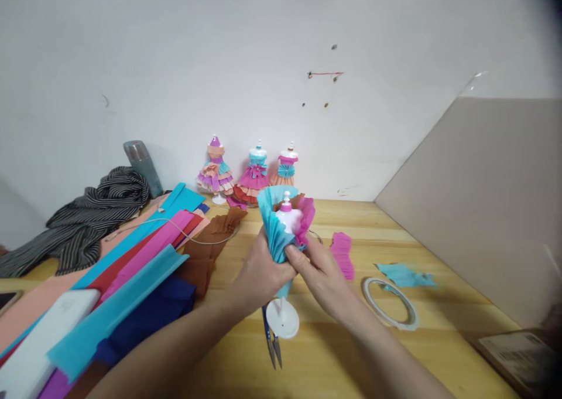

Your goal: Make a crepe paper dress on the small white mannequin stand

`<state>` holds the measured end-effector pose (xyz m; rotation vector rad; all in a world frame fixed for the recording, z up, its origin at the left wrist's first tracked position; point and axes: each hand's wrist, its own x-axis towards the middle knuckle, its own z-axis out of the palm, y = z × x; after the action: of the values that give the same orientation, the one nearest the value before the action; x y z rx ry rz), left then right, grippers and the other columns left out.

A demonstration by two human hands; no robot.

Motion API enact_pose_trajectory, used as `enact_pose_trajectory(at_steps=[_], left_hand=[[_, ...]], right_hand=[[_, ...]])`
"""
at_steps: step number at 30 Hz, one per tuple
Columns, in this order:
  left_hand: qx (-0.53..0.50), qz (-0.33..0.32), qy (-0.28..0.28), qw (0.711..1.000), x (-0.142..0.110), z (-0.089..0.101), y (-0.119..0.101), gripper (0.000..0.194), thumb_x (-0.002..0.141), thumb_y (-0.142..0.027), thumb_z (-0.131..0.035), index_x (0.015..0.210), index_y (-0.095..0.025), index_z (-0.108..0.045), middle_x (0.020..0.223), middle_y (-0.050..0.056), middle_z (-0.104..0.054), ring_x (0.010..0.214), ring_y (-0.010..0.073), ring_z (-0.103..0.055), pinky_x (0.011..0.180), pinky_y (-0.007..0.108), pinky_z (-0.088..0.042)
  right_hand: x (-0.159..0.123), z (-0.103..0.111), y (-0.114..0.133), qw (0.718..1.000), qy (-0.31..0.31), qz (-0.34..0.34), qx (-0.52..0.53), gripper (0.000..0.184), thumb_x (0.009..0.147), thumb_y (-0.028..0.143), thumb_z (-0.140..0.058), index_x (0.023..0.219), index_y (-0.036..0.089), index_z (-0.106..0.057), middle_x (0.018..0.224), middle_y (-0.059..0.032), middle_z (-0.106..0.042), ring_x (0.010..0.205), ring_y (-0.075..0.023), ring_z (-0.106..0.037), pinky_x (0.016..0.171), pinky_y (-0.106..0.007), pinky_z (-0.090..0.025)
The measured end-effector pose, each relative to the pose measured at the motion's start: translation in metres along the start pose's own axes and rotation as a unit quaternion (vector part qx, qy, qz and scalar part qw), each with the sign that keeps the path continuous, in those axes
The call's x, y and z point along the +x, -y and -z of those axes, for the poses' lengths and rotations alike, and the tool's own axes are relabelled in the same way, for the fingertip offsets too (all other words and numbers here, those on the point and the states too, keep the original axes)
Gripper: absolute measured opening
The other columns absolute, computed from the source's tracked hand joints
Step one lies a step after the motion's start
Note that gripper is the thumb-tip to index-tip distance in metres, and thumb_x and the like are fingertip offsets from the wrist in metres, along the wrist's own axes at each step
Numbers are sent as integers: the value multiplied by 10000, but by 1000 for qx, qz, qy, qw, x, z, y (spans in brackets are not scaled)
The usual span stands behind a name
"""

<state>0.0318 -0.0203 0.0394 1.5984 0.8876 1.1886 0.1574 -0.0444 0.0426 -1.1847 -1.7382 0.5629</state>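
Two bare hands gripped one small white plastic mannequin (288,216) at the waist, near the table's middle. The left hand (262,271) was clamped on gathered teal crepe paper (276,239); the right hand (322,269) pinched the same gather, thumb at front, beside ruffled magenta crepe paper (307,216). The paper appeared light, soft and easily creased or torn; the body appeared light and rigid. The narrow waist offered the soundest hold, with moderate pressure. Blue-handled metal snips (272,346) lay near the round white base (283,319).
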Motion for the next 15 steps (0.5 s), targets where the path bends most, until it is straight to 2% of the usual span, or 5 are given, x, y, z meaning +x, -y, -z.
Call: enact_pose_trajectory(at_steps=[4,7,11,15], left_hand=[[-51,16,-4,999,4,2,7,447,638,-183,-741,1049,-172,-564,1043,51,-690,913,196,-639,832,300,-507],[-81,22,-9,996,5,4,9,503,642,-195,-758,1106,-179,-564,1102,56,-678,963,204,-639,849,303,-507],[-117,44,2,992,6,5,10,524,643,-223,-768,1124,-179,-563,1052,56,-684,945,210,-642,823,307,-513],[-115,60,13,991,7,5,10,430,655,-240,-747,1043,-167,-577,942,37,-671,857,189,-630,772,299,-509]], right_hand=[[1,5,-5,999,34,4,9,283,911,409,-461,1007,180,-597,907,-57,-652,831,-206,-594,717,-319,-463],[3,13,-5,1000,10,-4,0,276,855,400,-561,1028,190,-612,1005,-77,-671,926,-230,-616,783,-359,-479],[4,18,-5,1000,-24,-17,-3,158,820,340,-607,839,185,-631,807,-46,-671,734,-181,-614,669,-324,-487],[6,16,-8,998,-28,-21,43,147,800,312,-617,736,179,-605,657,-11,-619,611,-144,-568,573,-279,-455]])
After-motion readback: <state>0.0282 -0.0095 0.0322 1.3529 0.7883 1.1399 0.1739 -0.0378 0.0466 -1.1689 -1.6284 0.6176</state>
